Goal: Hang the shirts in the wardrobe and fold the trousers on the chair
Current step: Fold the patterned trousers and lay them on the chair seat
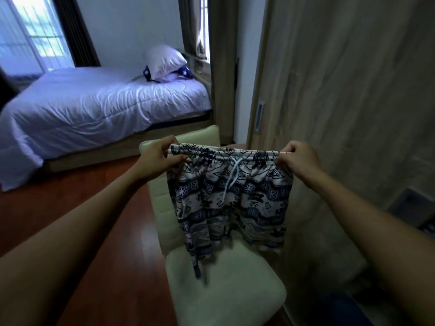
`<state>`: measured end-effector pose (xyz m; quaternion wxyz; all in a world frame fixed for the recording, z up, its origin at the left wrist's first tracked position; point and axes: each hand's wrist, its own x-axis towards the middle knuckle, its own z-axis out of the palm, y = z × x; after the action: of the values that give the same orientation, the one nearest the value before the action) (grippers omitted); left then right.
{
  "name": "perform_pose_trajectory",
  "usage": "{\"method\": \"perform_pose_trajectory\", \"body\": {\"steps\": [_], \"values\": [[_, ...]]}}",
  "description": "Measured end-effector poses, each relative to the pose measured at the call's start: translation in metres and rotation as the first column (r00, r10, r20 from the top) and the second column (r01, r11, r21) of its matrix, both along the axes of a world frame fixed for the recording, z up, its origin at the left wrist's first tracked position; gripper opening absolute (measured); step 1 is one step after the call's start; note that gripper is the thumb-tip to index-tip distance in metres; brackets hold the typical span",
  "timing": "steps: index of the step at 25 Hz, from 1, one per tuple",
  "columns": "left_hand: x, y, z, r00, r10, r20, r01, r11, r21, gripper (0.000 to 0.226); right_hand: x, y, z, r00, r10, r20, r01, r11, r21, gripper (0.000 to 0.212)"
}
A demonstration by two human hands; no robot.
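Left hand (158,154): pinches waistband's left corner.
Right hand (297,158): pinches right corner.
Trousers (231,198): stretched flat, hems hanging above the chair (226,288) seat.
Room: wardrobe door (341,90) close right, floor (113,231) open left.

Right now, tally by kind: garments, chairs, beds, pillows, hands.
Garments: 1, patterned trousers
Chairs: 1, cream chair
Beds: 1, bed
Pillows: 2, white pillow, blue star-print pillow
Hands: 2, left hand, right hand
Total: 7
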<state>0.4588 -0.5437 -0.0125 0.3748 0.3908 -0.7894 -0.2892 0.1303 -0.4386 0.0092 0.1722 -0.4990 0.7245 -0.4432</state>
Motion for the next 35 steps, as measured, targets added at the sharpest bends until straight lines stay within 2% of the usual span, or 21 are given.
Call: {"method": "perform_pose_trajectory", "body": {"steps": [3,6,8,11,15,18,21,23,25,28,31,35], "values": [[-0.002,-0.007,0.010,0.993,0.104,-0.050,-0.105,0.994,-0.017,0.031,0.004,-0.003,0.019,0.999,-0.035,-0.028,0.034,0.999,-0.034,0.009],[-0.020,0.001,0.011,0.969,0.192,-0.159,-0.180,0.980,0.085,0.031,0.014,-0.009,0.028,0.994,-0.091,-0.055,0.094,0.994,0.060,0.010],[-0.043,0.011,0.005,0.943,0.241,-0.231,-0.197,0.961,0.196,0.040,0.026,-0.011,0.026,0.991,-0.127,0.036,0.121,0.981,0.152,0.013],[-0.072,0.018,-0.006,0.928,0.284,-0.242,-0.184,0.912,0.367,0.043,0.042,-0.011,0.019,0.975,-0.096,0.199,0.045,0.968,0.248,0.010],[-0.088,0.035,-0.008,0.952,0.131,-0.277,-0.014,0.921,0.389,0.021,0.054,-0.008,0.015,0.898,-0.020,0.440,-0.122,0.948,0.293,0.019],[-0.094,0.051,-0.002,0.946,0.006,-0.324,0.129,0.910,0.395,0.020,0.061,-0.006,0.018,0.768,-0.009,0.640,-0.222,0.934,0.279,0.012],[-0.092,0.053,0.000,0.948,-0.057,-0.313,0.185,0.900,0.395,0.020,0.066,-0.004,0.026,0.659,-0.036,0.751,-0.278,0.916,0.288,0.005],[-0.089,0.053,0.001,0.949,-0.094,-0.300,0.211,0.898,0.386,0.020,0.070,-0.003,0.030,0.613,-0.036,0.789,-0.318,0.903,0.289,0.012],[-0.087,0.055,0.002,0.952,-0.121,-0.281,0.223,0.903,0.367,0.023,0.074,-0.001,0.035,0.611,-0.038,0.791,-0.327,0.897,0.296,0.023],[-0.085,0.056,0.003,0.956,-0.110,-0.273,0.204,0.915,0.348,0.033,0.076,0.001,0.045,0.605,-0.048,0.795,-0.347,0.883,0.317,0.058],[-0.085,0.061,0.006,0.961,-0.100,-0.257,0.178,0.937,0.301,0.039,0.077,0.000,0.050,0.673,0.020,0.740,-0.402,0.849,0.343,0.084],[-0.090,0.066,0.004,0.955,-0.037,-0.295,0.112,0.964,0.241,0.028,0.076,-0.002,0.061,0.769,0.122,0.628,-0.420,0.836,0.352,0.091]]}}
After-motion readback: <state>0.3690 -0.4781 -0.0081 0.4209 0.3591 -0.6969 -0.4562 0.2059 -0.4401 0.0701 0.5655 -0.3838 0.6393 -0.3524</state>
